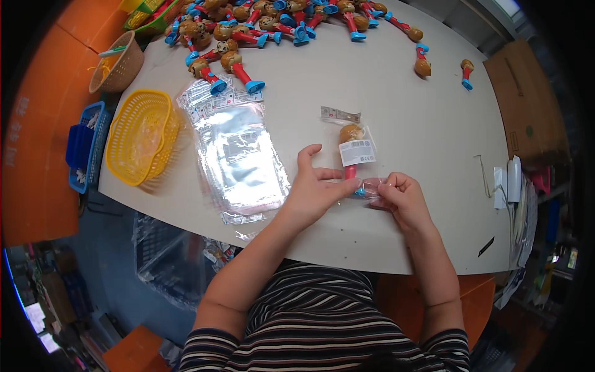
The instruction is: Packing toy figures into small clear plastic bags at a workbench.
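Observation:
In front of me on the table lies a clear plastic bag (369, 170) with a toy figure (351, 172) inside. The toy has a round brown head, a red stem and a blue foot, and a white label (357, 152) covers its middle. My left hand (317, 190) grips the bagged toy near its foot, thumb on top and index finger raised. With thumb and fingers pinched, my right hand (401, 197) holds the near end of the bag, which is drawn out to the right. To the left of my left hand lies a stack of flat clear bags (238, 155).
Many similar toys (248, 34) are heaped at the far side, a few apart at far right. A yellow basket (144, 136), a wicker basket (118, 62) and a blue basket (87, 146) are on the left. A cardboard box (527, 102) stands at the right edge.

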The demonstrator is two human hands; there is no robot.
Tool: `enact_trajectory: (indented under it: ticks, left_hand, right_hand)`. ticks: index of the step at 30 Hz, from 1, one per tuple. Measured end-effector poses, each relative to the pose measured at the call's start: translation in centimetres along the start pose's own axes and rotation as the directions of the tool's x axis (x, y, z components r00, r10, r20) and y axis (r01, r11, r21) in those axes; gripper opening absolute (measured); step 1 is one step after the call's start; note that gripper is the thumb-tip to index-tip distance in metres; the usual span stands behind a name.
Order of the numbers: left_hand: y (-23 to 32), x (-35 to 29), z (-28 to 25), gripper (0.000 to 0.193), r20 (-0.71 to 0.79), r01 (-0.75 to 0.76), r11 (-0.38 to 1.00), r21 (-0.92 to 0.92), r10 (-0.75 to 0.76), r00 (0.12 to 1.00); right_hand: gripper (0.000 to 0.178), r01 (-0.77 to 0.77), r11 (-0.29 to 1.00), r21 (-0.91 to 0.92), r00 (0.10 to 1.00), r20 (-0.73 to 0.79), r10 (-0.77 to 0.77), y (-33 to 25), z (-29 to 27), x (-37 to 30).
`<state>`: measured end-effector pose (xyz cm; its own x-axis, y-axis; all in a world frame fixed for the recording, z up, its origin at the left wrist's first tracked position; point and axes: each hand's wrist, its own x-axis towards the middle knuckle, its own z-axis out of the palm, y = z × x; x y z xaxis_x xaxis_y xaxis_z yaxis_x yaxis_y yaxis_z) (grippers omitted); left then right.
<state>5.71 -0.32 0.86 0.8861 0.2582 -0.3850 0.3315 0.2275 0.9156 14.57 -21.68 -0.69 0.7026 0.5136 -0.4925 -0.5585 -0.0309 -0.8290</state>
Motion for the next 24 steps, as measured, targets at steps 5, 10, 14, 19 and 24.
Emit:
enact_trajectory:
  ticks: [5, 10, 14, 19, 24]
  left_hand:
    - [0.6, 3.0, 1.6, 0.097, 0.118, 0.128, 0.948, -0.293, -0.097, 0.988]
    - [-0.2, 4.4, 2.6, 0.074, 0.027, 0.002, 0.802, -0.597, 0.017, 0.999]
    - [-0.7, 4.5, 2.8, 0.057, 0.108, 0.081, 0.758, -0.648, -0.014, 0.994]
    - [-1.1, 4.3, 3.2, 0.046, -0.014, -0.053, 0.676, -0.735, 0.062, 0.998]
    - [-0.1, 4.0, 1.2, 0.045, 0.045, -0.054, 0.624, -0.780, 0.143, 0.989]
  right_hand:
    - [0.012, 0.099, 0.995, 0.029, 0.965, 0.239, -0.103, -0.3, 0.1, -0.7]
    - [0.052, 0.143, 0.988, 0.049, 0.989, -0.052, -0.141, -0.5, 1.4, -1.9]
    - [0.091, 0.326, 0.942, -0.084, 0.936, -0.110, -0.333, 0.7, 4.0, -2.9]
    - [0.078, 0.156, 0.961, 0.227, 0.980, -0.157, -0.122, 1.9, 4.4, -2.3]
    - [0.051, 0.197, 0.967, 0.163, 0.979, -0.078, -0.186, 2.3, 4.0, -2.0]
